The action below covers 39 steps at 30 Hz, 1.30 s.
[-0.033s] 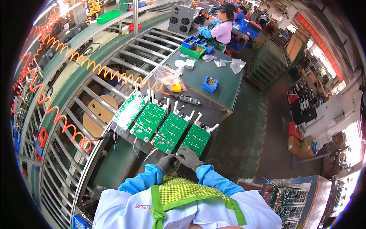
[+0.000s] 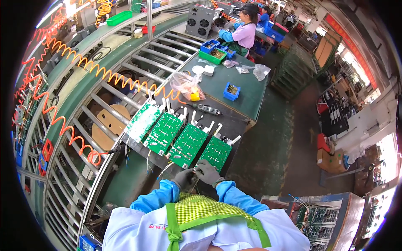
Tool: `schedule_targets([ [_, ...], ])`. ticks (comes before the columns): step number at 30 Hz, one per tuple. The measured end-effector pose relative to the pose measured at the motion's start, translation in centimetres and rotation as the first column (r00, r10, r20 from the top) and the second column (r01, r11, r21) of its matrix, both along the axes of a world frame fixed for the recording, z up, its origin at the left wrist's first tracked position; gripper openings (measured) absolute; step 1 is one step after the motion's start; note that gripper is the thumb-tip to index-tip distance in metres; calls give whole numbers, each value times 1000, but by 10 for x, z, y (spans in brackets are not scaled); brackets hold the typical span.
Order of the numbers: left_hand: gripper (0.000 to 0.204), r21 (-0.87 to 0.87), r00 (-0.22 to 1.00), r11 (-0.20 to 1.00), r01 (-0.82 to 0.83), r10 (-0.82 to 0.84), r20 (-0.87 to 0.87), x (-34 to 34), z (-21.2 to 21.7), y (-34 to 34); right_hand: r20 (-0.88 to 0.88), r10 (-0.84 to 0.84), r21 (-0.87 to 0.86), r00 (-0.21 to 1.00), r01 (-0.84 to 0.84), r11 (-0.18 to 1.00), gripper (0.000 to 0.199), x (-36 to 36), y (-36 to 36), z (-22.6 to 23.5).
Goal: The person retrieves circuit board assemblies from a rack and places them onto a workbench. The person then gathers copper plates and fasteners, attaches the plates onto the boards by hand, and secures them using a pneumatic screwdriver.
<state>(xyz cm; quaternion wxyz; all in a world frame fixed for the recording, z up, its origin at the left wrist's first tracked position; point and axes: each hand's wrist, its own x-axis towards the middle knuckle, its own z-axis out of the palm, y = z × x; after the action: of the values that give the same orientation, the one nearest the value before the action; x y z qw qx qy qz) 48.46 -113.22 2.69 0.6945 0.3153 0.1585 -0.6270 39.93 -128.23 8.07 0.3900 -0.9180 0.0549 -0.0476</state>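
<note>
Four green circuit boards lie in a slanting row on the dark bench top, white upright parts along their far ends. At the near edge of the rightmost circuit board (image 2: 216, 153), my two grey-gloved hands come together. My right hand (image 2: 208, 172) bends its fingers over the board's near left corner. Just left of it, my left hand (image 2: 183, 178) is closed, fingertips against the right ones. Whatever small thing they pinch is hidden; a thin wire shows below them. Beside them lies another circuit board (image 2: 187, 144), with pale wires (image 2: 166, 169) hanging from its near edge.
Beyond the boards lie an electric screwdriver (image 2: 208, 109), a clear plastic bag (image 2: 184, 85) and a blue bin of small parts (image 2: 231, 91). A roller conveyor (image 2: 109, 94) with orange coiled hoses runs along the left. A co-worker (image 2: 243, 33) sits farther off. Stacked boards (image 2: 320, 221) stand behind right.
</note>
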Motion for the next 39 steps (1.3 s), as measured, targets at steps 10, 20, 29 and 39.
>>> schedule_targets([
  [10, 16, -70, 998, 997, 42, -45, -35, 0, -6, 9, 98, -160, -17, 982, 162, 987, 18, -7, 9, -9],
  [20, 21, 19, 989, 989, 149, -149, -12, 22, -3, 36, 327, -2, -15, 945, 7, 1000, 19, 32, -20, 88],
  [29, 34, 201, 851, 952, 230, -297, 432, 99, 100, 123, 170, -4, -414, 985, 75, 907, 36, 205, -152, 143],
  [39, 41, 160, 741, 985, 56, -148, 655, 218, 150, 151, -633, -419, -711, 651, -275, 647, 65, 334, -221, -18],
])
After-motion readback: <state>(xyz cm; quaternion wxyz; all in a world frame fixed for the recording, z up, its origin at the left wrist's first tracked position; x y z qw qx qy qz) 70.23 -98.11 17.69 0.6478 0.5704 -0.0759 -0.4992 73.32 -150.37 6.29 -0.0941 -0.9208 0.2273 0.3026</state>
